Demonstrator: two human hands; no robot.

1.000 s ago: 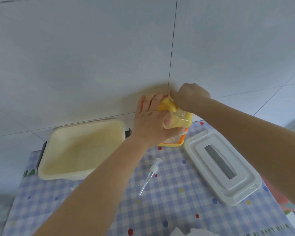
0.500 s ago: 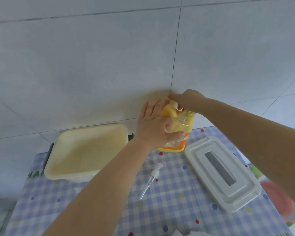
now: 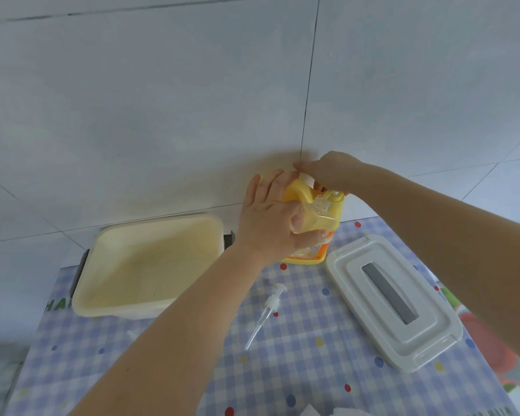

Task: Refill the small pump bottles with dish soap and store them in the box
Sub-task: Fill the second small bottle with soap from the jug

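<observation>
Two hands meet at the far edge of the surface (image 3: 297, 373), close against the tiled wall (image 3: 162, 115). The left hand (image 3: 270, 217) curls its fingers and thumb around a small clear bottle (image 3: 315, 223), holding it tilted with its open neck up against the spout of the big yellow dish soap jug (image 3: 330, 205). The right hand (image 3: 327, 172) rests on the top of that jug with its fingers bent down over the white pump head; from where I stand I cannot tell whether they grip it or only press on it. The jug itself stands upright on the surface, its orange base showing just below the left hand.

Nearer the middle of the surface lies the small bottle's pump top (image 3: 266, 313), on its side with its thin tube pointing toward the near edge, apart from both hands. At the far left corner sits the cream storage box (image 3: 108, 301), open, with dark clips on its ends and nothing visible inside. Along the right edge lies the box lid (image 3: 427, 349), white with a grey handle strip, flat on the surface and just beside the jug's base. The surface wears a blue-and-white checked cloth with coloured dots. At the near edge a bit of white crumpled material (image 3: 336, 411) pokes into sight, too cut off to name. Past the right edge something pink and green (image 3: 493, 349) shows below, blurred.
</observation>
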